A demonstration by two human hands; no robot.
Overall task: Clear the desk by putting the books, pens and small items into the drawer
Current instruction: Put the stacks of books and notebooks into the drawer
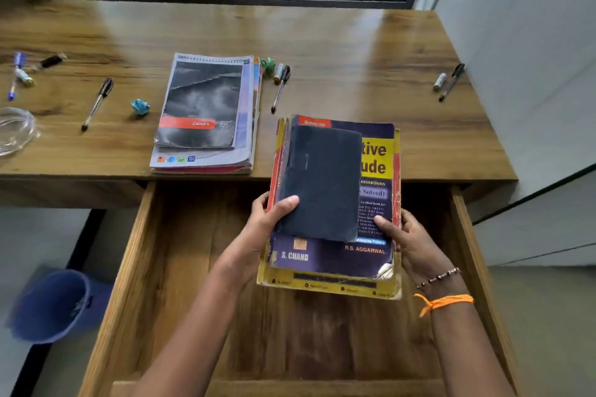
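Note:
I hold a stack of books [374,171] over the open wooden drawer [138,267], its far end reaching over the desk's front edge. A small dark blue book [322,184] lies on top of a purple and yellow textbook, with a yellow book beneath. My left hand [267,222] grips the stack's left edge, thumb on the dark blue book. My right hand [406,238] grips the right edge, thumb on the purple cover. A second pile of notebooks [206,113] lies on the desk [354,51]. Pens [96,103] [280,87] [451,82] lie scattered on it.
Crumpled paper balls [140,106] [267,64], small batteries [439,81] and a blue pen [14,74] sit on the desk. A clear container [16,129] is at the left edge. A blue bin [51,303] stands on the floor left of the drawer. A white wall is at the right.

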